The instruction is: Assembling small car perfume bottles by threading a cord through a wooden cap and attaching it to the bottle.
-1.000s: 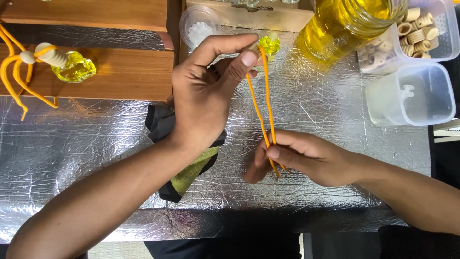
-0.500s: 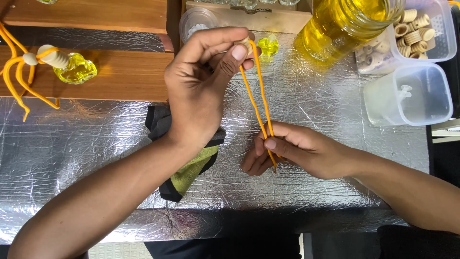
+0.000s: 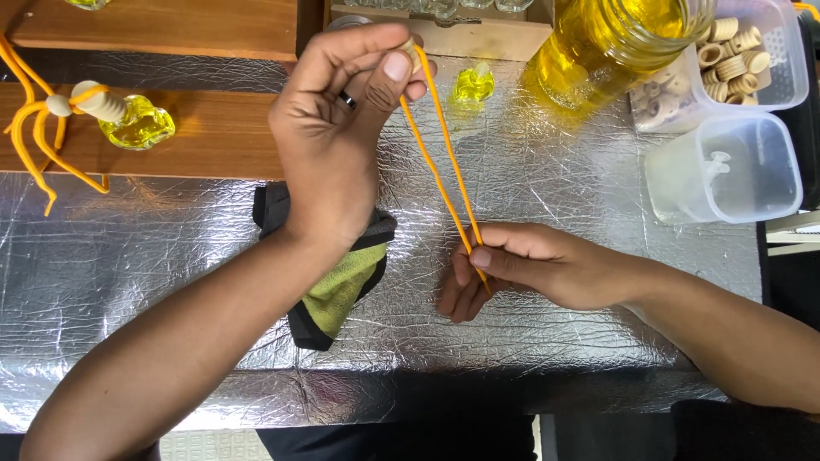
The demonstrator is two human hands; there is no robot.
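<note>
My left hand (image 3: 342,128) pinches the top of a doubled orange cord (image 3: 444,162) between thumb and fingers, together with a small pale piece that is mostly hidden. My right hand (image 3: 521,269) pinches the lower ends of the same cord against the silver foil table (image 3: 171,282). The cord runs taut and slanted between the two hands. A small empty-looking glass bottle with yellow liquid (image 3: 472,85) stands just behind the cord.
A finished small bottle with cork and orange cord (image 3: 120,115) lies on a wooden board (image 3: 196,137) at left. A large jar of yellow liquid (image 3: 615,43), a tub of wooden rings (image 3: 752,51), a clear lidded tub (image 3: 726,171) and a black-green cloth (image 3: 333,290) are nearby.
My left hand has lifted away from the small bottle and shifted left, pulling the cord's top with it. My right hand kept hold of the lower ends.
</note>
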